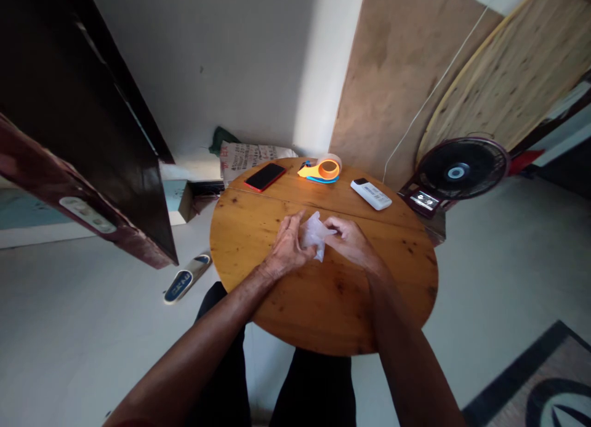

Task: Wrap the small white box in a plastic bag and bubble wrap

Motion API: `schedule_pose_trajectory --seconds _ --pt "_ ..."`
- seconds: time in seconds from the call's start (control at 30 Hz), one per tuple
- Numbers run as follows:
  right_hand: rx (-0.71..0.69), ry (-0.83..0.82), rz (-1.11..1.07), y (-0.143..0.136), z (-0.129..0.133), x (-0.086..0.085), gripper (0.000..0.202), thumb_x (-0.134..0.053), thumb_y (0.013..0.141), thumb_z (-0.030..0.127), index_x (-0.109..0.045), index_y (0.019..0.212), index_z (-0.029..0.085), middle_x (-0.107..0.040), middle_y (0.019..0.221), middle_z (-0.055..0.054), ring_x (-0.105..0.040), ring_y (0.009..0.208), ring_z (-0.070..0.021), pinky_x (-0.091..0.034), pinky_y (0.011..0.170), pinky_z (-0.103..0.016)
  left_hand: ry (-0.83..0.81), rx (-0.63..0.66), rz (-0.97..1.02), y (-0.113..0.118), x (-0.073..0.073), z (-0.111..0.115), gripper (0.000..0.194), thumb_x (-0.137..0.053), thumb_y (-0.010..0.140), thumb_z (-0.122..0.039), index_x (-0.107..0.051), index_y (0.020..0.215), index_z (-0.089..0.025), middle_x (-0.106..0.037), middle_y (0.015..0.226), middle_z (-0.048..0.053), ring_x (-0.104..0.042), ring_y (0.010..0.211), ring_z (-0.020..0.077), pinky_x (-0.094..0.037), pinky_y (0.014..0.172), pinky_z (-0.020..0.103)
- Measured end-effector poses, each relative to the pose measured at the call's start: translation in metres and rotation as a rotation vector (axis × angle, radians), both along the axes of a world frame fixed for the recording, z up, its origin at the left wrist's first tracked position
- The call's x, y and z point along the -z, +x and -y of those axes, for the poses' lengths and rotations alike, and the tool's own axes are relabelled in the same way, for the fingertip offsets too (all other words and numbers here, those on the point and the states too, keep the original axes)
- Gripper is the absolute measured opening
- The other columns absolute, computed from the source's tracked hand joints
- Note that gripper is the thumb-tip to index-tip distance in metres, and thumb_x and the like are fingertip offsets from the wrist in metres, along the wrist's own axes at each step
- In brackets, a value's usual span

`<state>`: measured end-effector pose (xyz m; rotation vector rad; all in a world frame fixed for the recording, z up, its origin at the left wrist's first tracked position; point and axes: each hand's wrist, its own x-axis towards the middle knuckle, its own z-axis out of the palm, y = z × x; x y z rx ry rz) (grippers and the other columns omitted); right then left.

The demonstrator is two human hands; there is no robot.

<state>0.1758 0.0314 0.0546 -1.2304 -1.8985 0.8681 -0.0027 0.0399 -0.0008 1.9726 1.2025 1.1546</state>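
Note:
Between my hands, over the middle of the round wooden table (286, 310), is a crumpled, whitish, see-through plastic bag (316, 231). My left hand (290, 245) is closed around its left side, with the thumb along the lower edge. On the other side, my right hand (349, 241) pinches a corner of the bag between thumb and curled fingers. Beyond the hands stands an orange and blue tape dispenser (319, 170). A black phone with a red edge (265, 176) lies to its left. Off to the right is a white, box-shaped device with a dark end (370, 194).
A dark fan (457, 171) stands beyond the table's right edge. Behind the table leans a printed sack (253, 155) against the wall. A slipper (187, 280) lies on the floor at left, near a dark door (87, 144). A patterned mat (549, 384) is at lower right.

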Motion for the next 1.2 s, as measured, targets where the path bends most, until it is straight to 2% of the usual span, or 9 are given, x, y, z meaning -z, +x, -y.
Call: schedule_pose_trajectory --seconds 0.07,0.17,0.37,0.47,0.57,0.73,0.93,1.1,1.2 --pt "-0.028 0.002 0.017 0.000 0.001 0.000 0.021 -0.052 0.071 0.014 -0.065 0.086 0.019 -0.069 0.087 -0.001 -0.062 0.080 -0.0165 -0.047 0.072 -0.028 0.012 0.045 0.019 -0.001 0.000 -0.001 0.085 -0.072 0.064 -0.023 -0.034 0.141 -0.019 -0.045 0.132 0.013 -0.044 0.124 0.0292 -0.038 0.107 0.046" --pt "-0.053 0.040 0.089 0.001 0.003 -0.001 0.016 -0.055 0.074 0.016 -0.065 0.085 0.020 -0.070 0.087 -0.001 -0.063 0.081 -0.0170 -0.048 0.074 -0.029 0.033 0.123 0.044 -0.001 0.002 -0.003 0.074 -0.069 0.068 -0.019 -0.041 0.136 -0.020 -0.051 0.127 0.011 -0.048 0.120 0.0269 -0.039 0.105 0.044" --pt "-0.102 0.173 0.192 0.005 0.004 0.000 0.006 -0.060 0.078 0.018 -0.065 0.080 0.021 -0.067 0.093 -0.003 -0.062 0.087 -0.0181 -0.047 0.080 -0.030 0.021 0.205 0.121 -0.002 0.007 -0.006 0.040 -0.066 0.068 -0.011 -0.057 0.106 -0.022 -0.058 0.106 0.004 -0.055 0.099 0.0192 -0.047 0.086 0.033" --pt "-0.153 0.211 0.219 0.006 0.006 -0.004 0.006 -0.063 0.077 0.019 -0.067 0.081 0.021 -0.066 0.099 -0.004 -0.062 0.089 -0.0184 -0.047 0.083 -0.031 0.048 0.242 0.140 -0.003 0.006 -0.007 0.033 -0.065 0.064 -0.005 -0.060 0.093 -0.020 -0.058 0.103 0.004 -0.055 0.100 0.0192 -0.046 0.086 0.032" --pt "-0.230 0.157 0.240 0.009 0.010 -0.012 0.015 -0.066 0.074 0.018 -0.068 0.088 0.023 -0.065 0.107 -0.004 -0.062 0.096 -0.0194 -0.046 0.088 -0.033 0.051 0.264 0.131 -0.005 0.001 -0.006 0.028 -0.066 0.063 -0.004 -0.061 0.086 -0.020 -0.059 0.105 0.005 -0.055 0.103 0.0201 -0.046 0.089 0.033" --pt "-0.233 0.067 0.256 0.013 0.015 -0.019 0.024 -0.065 0.072 0.014 -0.068 0.093 0.026 -0.064 0.114 -0.002 -0.061 0.103 -0.0216 -0.045 0.093 -0.037 0.001 0.246 0.073 -0.009 -0.008 -0.003 0.021 -0.064 0.066 -0.009 -0.060 0.083 -0.021 -0.062 0.101 0.005 -0.057 0.098 0.0206 -0.048 0.085 0.034" --pt "-0.237 0.097 0.260 0.016 0.010 -0.009 0.025 -0.063 0.070 0.010 -0.070 0.088 0.026 -0.062 0.120 -0.004 -0.060 0.109 -0.0230 -0.043 0.098 -0.039 0.052 0.244 0.019 -0.014 -0.011 -0.004 0.012 -0.064 0.070 -0.017 -0.060 0.080 -0.020 -0.062 0.104 0.006 -0.058 0.094 0.0196 -0.047 0.085 0.035" --pt "-0.258 0.140 0.275 0.017 0.009 -0.003 0.020 -0.065 0.072 0.014 -0.072 0.087 0.025 -0.062 0.119 -0.005 -0.059 0.111 -0.0236 -0.042 0.099 -0.041 0.065 0.311 -0.027 -0.022 -0.015 -0.001 0.010 -0.061 0.076 -0.017 -0.060 0.086 -0.020 -0.061 0.112 0.007 -0.057 0.105 0.0205 -0.046 0.093 0.036" --pt "-0.266 0.134 0.276 0.017 0.010 -0.004 0.014 -0.065 0.075 0.017 -0.072 0.084 0.024 -0.062 0.118 -0.005 -0.059 0.109 -0.0231 -0.043 0.098 -0.041 0.036 0.377 -0.033 -0.028 -0.018 0.003 0.021 -0.061 0.075 -0.014 -0.061 0.095 -0.021 -0.058 0.122 0.007 -0.056 0.114 0.0210 -0.045 0.099 0.037"
